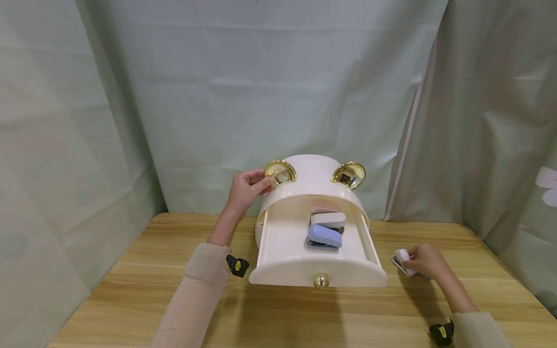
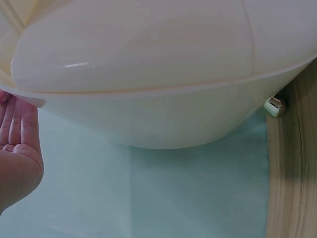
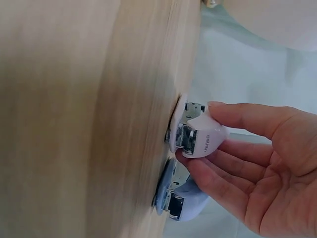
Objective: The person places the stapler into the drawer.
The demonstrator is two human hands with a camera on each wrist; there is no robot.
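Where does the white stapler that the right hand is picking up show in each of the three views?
Head: white stapler lies on the wooden table, right of the open drawer, under the right hand.
Left wrist: not in view.
Right wrist: centre, pinched between the fingers, with a second stapler beside it.
Shared landmark: the drawer's gold knob.

Your left hand (image 1: 244,189) rests on the cream storage box (image 1: 311,193), fingers touching its left gold ear (image 1: 280,171). The drawer (image 1: 317,251) stands pulled out, holding pink (image 1: 325,207), white (image 1: 327,218) and blue staplers (image 1: 324,236) in a row. Your right hand (image 1: 428,261) has its grip round a white stapler (image 1: 402,257) lying on the bench (image 1: 130,285), just right of the drawer.
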